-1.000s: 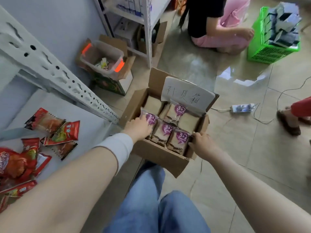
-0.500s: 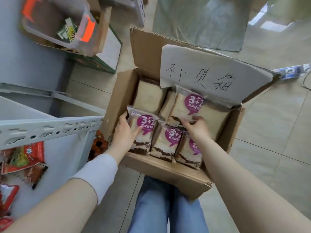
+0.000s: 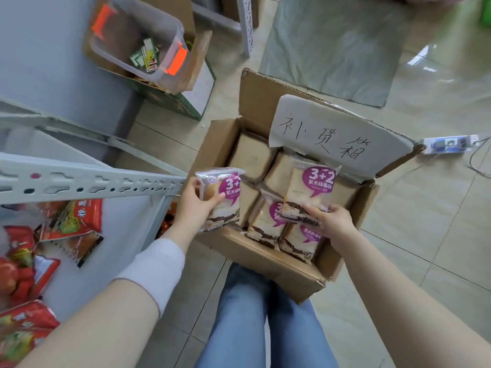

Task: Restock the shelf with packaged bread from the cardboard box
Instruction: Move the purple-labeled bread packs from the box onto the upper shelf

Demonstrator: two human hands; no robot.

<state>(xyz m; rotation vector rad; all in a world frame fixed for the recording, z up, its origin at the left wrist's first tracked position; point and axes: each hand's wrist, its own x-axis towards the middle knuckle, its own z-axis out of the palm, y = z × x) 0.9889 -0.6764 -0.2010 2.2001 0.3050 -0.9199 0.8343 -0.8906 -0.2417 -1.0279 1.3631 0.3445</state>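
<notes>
The left hand (image 3: 195, 208) grips one purple-labelled plastic packet of bread (image 3: 224, 197) at the left wall of the brown cardboard box (image 3: 265, 264); the right hand (image 3: 333, 221) pinches a second packet (image 3: 310, 189) above the box; I would carry both gently to the grey metal shelf (image 3: 93, 183), without squeezing.

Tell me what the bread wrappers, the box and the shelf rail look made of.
The bread wrapper in the left hand: thin glossy plastic film, partly clear, since the loaf shows through and it glints. The cardboard box: brown corrugated board, matte, frayed edges. The shelf rail: probably painted metal, pale grey, with punched slots.
</notes>
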